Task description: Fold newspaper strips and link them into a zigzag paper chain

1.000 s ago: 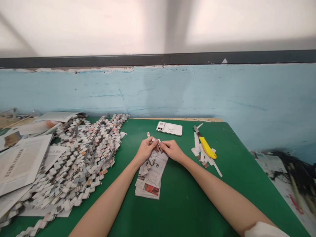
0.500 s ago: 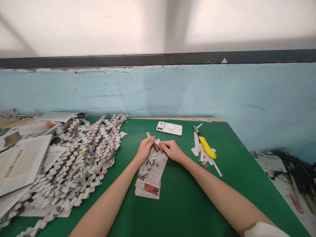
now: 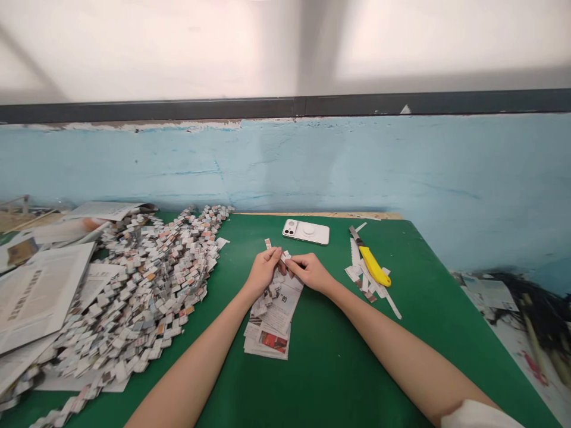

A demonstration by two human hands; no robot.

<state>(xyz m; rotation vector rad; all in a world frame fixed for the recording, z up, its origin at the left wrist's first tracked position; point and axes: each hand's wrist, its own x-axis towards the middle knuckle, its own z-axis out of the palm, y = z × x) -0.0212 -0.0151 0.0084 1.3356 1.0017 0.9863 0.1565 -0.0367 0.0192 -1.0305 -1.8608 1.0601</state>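
Near the middle of the green table, my left hand [image 3: 263,270] pinches a folded newspaper strip [image 3: 285,256] between thumb and fingers. My right hand [image 3: 311,271] is closed on the same strip from the other side, the fingertips of both hands almost touching. A short chain of folded paper links [image 3: 267,299] hangs below my left hand, partly hidden by it. Under the chain lie several cut newspaper pieces [image 3: 285,309], one with a red picture.
A large heap of folded paper chain [image 3: 156,285] covers the table's left side beside newspaper sheets [image 3: 40,297]. A white phone [image 3: 306,232] lies beyond my hands. To the right, a yellow-handled utility knife [image 3: 375,266] rests on paper strips [image 3: 354,272]. A blue wall [image 3: 178,166] stands behind.
My right fingertips have shifted slightly left, closer to my left hand, over the folded strip. Everything else on the table stays where it was.
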